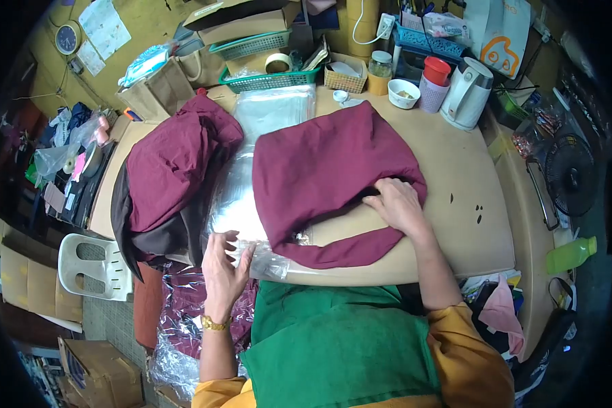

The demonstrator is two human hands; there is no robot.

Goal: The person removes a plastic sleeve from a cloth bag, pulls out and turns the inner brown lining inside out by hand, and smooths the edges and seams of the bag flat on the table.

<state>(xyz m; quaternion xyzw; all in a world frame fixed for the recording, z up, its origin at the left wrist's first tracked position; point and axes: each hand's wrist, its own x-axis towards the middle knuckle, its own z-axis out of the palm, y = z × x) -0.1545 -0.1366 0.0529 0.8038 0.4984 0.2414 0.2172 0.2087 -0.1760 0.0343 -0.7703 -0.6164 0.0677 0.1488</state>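
A maroon cloth bag (pixel 326 166), apparently with a long loop strap (pixel 350 250), lies spread on the padded table. My right hand (pixel 398 204) pinches the bag's edge at its right side, the fingertips partly hidden in the fold. Left of the bag, my left hand (pixel 226 266) is held with fingers apart and nothing in it, over the front end of some clear plastic sleeves (pixel 234 207). Part of these sleeves is covered by the bag. At the left of the table sits a heap of maroon and dark cloth (pixel 173 166).
Along the back stand green baskets (pixel 268 81), a white bowl (pixel 403 94), a red-topped cup (pixel 435 71) and an electric kettle (pixel 466 94). A white plastic chair (pixel 95 268) is at left. Shiny plastic-wrapped maroon goods (pixel 200 306) lie below the table's front edge.
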